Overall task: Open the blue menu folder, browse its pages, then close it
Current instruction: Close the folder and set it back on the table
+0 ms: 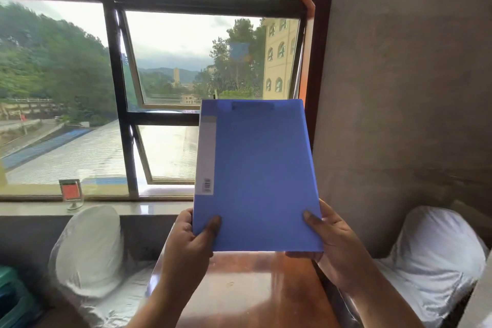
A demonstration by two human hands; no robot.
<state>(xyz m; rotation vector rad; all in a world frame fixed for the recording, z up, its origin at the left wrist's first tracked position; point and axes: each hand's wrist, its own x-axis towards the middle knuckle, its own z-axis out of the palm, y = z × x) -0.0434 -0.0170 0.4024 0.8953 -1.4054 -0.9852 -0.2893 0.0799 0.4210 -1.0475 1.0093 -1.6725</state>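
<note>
The blue menu folder (257,176) is closed and held upright in front of the window, its cover toward me. A grey spine label with a barcode runs down its left edge. My left hand (190,238) grips the lower left corner, thumb on the cover. My right hand (331,243) grips the lower right corner, thumb on the cover and fingers behind. The folder hangs above the wooden table (239,293).
White-covered seats stand left (90,250) and right (436,255) of the table. A small red sign holder (71,192) sits on the window sill. The window frame (117,88) is behind the folder, a grey wall (404,88) to the right. Green stools (13,298) are at lower left.
</note>
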